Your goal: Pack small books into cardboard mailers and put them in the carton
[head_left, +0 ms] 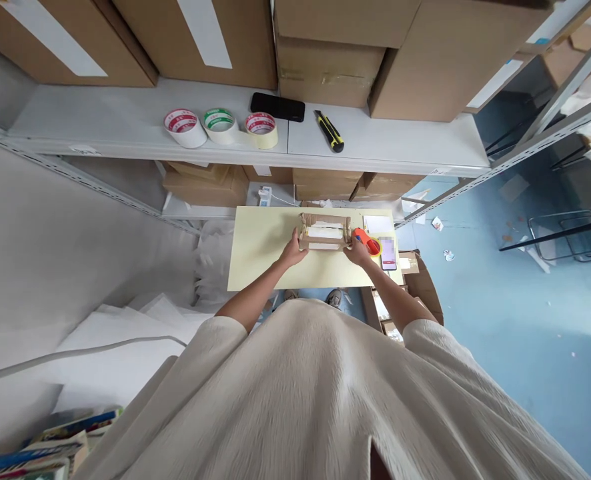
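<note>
A small cardboard box [324, 220] with white strips on its top and front sits over the pale yellow table [255, 260]. Its ends look crumpled and taped. My left hand [292, 251] grips the near left corner, while my right hand [358, 252] grips the near right corner. Whether the box rests on the table or is slightly lifted, I cannot tell. Right beside my right hand lies an orange tape dispenser [363, 236] with a yellow-edged roll. Farther right are a phone with a lit screen [388, 255] and a white sheet of paper [377, 224].
Above the table's far side runs a grey shelf [135, 127] bearing tape rolls [185, 130], a black phone [277, 107], a yellow-black utility knife [329, 131] and large cartons [325, 67]. An open carton [423, 287] stands by the table's right end. White foam sheets [125, 347] lie at left.
</note>
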Demonstrator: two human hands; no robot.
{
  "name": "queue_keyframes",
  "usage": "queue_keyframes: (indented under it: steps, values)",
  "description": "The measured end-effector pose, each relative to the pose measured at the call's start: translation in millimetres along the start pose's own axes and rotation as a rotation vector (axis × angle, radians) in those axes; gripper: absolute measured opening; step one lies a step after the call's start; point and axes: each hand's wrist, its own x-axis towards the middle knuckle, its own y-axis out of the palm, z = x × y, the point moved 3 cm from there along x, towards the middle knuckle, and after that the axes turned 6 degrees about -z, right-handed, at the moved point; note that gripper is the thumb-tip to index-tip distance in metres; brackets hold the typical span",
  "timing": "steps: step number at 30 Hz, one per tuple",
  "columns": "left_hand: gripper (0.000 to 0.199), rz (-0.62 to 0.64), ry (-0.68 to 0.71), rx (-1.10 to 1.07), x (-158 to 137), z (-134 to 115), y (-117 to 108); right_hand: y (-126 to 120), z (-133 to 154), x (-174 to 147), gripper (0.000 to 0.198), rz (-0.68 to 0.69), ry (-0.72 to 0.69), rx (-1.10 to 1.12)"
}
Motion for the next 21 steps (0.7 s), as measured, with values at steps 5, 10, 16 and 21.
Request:
queue_keyframes:
  steps: [5, 10, 16, 21]
  values:
    - [0.123, -0.165, 0.046, -0.054, 0, -3, -23, -15, 25, 2, 0.055, -0.148, 0.025, 0.213]
    - [0.111, -0.154, 0.025, 0.045, -2, 6, -35, -12, 42, 7, 0.071, -0.097, 0.024, 0.408]
    - [0.081, -0.127, 0.131, 0.256, -9, 0, -26, -3, 36, 9, 0.061, -0.039, 0.006, 0.415]
    - [0.071, -0.079, 0.319, 0.313, -5, -26, -5, -5, -4, 10, 0.057, -0.043, 0.129, 0.24]
